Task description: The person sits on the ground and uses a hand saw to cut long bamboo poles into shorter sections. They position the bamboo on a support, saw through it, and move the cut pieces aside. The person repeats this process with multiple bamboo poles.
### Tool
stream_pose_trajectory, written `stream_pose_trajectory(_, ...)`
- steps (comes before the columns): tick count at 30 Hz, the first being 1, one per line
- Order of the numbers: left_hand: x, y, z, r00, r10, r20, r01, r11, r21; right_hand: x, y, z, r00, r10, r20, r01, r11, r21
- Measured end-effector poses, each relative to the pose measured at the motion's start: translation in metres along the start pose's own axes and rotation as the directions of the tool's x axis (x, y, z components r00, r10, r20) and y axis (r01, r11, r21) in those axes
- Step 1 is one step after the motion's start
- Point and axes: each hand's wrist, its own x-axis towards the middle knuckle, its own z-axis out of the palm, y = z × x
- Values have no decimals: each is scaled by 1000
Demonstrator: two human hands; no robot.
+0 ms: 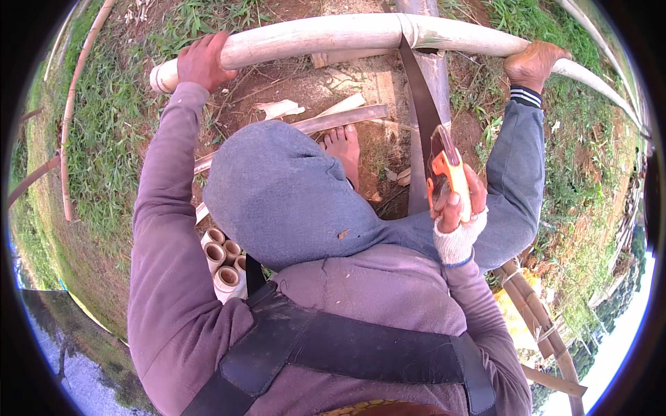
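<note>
A long pale bamboo pole (312, 36) lies across the far side of the view. My left hand (204, 59) is wrapped over it close to its left end. In my right hand (459, 205), partly covered by a white glove, is the orange handle of a hand saw (420, 97). The dark blade reaches away from me, and its far end meets the underside of the pole near a joint. My right foot (534, 64) presses on the pole toward its right end. A wooden beam (433, 76) runs beneath the pole by the blade.
Short cut bamboo tubes (227, 276) are bundled by my left side. My other bare foot (343, 147) rests on soil strewn with sawdust and split bamboo strips (343, 116). Tied poles (538, 312) lie at the lower right, and a thin pole (71, 125) stands at the left.
</note>
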Motion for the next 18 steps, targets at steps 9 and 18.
stream_pose_trajectory(9,2,-1,-1,999,-30,40,30,1000,0,94,-43,51,993,104,59,-107,993,48)
stream_pose_trajectory(18,10,4,5,1000,16,-21,-16,999,-27,159,-20,83,998,-55,-42,49,989,-136)
